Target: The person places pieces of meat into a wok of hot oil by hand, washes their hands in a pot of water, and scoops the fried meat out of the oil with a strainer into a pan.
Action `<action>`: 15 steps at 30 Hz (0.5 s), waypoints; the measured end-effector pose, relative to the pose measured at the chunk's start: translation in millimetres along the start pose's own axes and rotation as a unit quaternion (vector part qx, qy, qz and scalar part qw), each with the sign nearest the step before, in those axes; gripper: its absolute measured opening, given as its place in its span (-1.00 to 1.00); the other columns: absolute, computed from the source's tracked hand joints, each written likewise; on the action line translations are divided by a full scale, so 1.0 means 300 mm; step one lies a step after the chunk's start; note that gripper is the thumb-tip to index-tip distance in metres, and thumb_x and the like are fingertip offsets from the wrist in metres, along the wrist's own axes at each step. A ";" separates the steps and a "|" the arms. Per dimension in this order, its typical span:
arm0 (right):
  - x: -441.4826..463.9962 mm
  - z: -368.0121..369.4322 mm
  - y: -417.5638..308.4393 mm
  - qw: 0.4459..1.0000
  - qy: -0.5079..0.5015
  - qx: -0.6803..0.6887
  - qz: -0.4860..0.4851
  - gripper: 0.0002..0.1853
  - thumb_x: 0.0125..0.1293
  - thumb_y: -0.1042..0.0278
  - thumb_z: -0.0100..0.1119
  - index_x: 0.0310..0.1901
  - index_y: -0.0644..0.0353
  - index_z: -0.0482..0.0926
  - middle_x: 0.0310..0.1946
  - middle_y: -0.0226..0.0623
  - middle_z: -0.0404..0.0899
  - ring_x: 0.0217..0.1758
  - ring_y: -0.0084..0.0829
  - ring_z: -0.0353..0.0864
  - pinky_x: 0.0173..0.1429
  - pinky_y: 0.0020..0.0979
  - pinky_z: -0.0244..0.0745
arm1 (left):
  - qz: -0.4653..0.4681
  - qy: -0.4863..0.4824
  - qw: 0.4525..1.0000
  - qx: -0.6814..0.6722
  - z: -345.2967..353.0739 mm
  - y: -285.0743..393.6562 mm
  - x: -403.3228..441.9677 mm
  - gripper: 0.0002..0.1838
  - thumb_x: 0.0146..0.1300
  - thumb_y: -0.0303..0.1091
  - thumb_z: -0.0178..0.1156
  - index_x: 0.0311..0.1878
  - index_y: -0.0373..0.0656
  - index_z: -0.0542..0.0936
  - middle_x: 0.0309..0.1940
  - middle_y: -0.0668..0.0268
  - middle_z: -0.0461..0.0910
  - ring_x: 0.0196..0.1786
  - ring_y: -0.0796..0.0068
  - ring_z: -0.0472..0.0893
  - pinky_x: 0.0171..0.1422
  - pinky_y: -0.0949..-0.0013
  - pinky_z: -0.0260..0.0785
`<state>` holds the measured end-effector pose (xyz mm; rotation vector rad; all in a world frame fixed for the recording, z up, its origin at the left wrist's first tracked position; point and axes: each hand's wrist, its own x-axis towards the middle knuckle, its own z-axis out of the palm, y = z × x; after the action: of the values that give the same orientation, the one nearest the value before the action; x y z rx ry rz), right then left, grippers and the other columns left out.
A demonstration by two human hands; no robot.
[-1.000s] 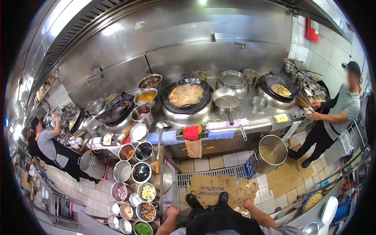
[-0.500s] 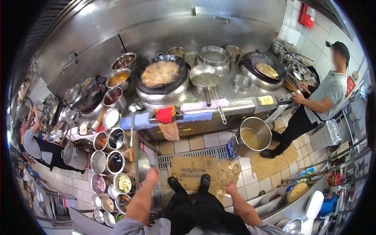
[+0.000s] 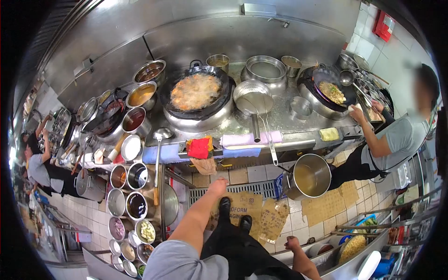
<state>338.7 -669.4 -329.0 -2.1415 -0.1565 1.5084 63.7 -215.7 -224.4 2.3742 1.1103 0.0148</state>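
My left hand (image 3: 218, 186) is stretched forward over the floor grate, its fingers curled together around nothing visible. Ahead of it, at the stove's front edge, lie a red cloth (image 3: 199, 148) and a tan rag (image 3: 204, 165), both apart from the hand. My right hand (image 3: 292, 243) hangs low at my side as a loose fist with nothing showing in it. Beyond the stove edge, food bubbles in oil in a large wok (image 3: 196, 92). A perforated strainer (image 3: 252, 92) rests right of it with a wire-handled skimmer (image 3: 266, 116) on top.
A co-worker (image 3: 394, 130) at the right holds a ladle (image 3: 347, 78) near another wok (image 3: 330, 91). A tall pot of liquid (image 3: 311, 175) stands on the floor. Several ingredient containers (image 3: 116, 203) line the left. Flattened cardboard (image 3: 273, 214) covers floor tiles. More people work far left.
My left hand has swung forward and right, and my body has turned and stepped closer to the stove. The co-worker at the right now holds a ladle by the wok.
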 end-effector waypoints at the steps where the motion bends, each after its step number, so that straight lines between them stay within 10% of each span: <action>1: 0.008 -0.003 -0.025 1.000 0.008 0.004 -0.003 -0.74 0.22 0.27 -0.09 -0.17 0.29 0.40 -0.58 -0.15 0.53 -0.64 -0.38 0.53 -0.62 -0.41 0.44 | -0.011 -0.011 1.000 -0.003 0.002 -0.025 0.062 -0.73 0.16 -0.31 -0.13 -0.15 -0.05 0.52 -0.07 0.13 0.45 -0.10 0.14 0.48 0.00 0.18 0.33; 15: -0.140 0.146 -0.310 0.998 0.024 0.018 0.052 -0.67 0.26 0.23 -0.10 -0.08 0.29 0.44 -0.41 -0.17 0.58 -0.50 -0.41 0.58 -0.46 -0.40 0.49 | -0.066 -0.050 0.996 0.014 0.159 -0.240 0.493 -0.61 0.20 -0.08 -0.26 0.00 0.05 0.43 -0.04 0.15 0.46 0.02 0.14 0.45 0.09 0.13 0.28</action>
<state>301.2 -590.0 -261.1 -2.1853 -0.0007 1.5037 121.3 -92.3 -328.3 2.2930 1.2242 -0.1650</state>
